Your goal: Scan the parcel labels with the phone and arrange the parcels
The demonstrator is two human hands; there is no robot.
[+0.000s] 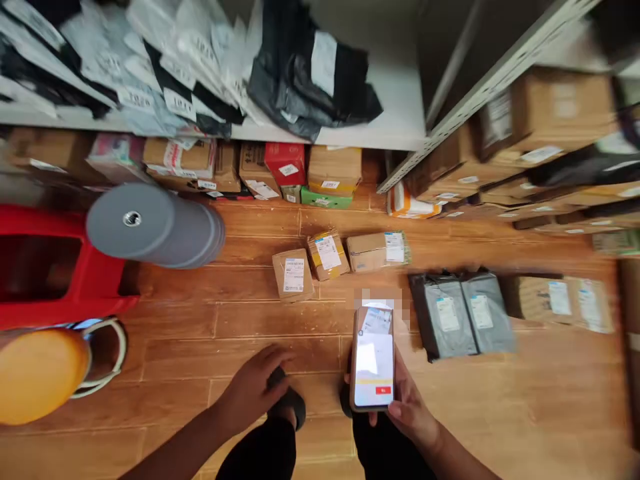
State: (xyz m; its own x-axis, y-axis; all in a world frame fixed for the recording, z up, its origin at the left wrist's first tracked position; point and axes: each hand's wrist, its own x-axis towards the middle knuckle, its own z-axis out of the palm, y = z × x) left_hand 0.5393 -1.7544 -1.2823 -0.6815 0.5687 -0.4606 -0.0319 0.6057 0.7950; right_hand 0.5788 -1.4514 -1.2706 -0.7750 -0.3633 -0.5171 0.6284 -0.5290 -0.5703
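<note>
A smartphone (374,370) with a lit screen is held upright in my right hand (414,412), the thumb at its lower right corner. The screen has a red button near the bottom and a picture at the top. My left hand (254,385) hangs empty over my left foot, its fingers loosely stretched. On the floor beyond the phone lie a small square carton (279,275), a taped carton (343,261) and a longer carton (367,257), all with white labels. Grey plastic parcels (473,339) lie to the right of the phone.
Bagged parcels (200,40) fill the shelf (395,100) ahead, with boxes (334,167) beneath it. More cartons (565,127) are stacked at right. A grey cylindrical stack (193,227), a red plastic stool (45,307) and a yellow round seat (40,377) stand left.
</note>
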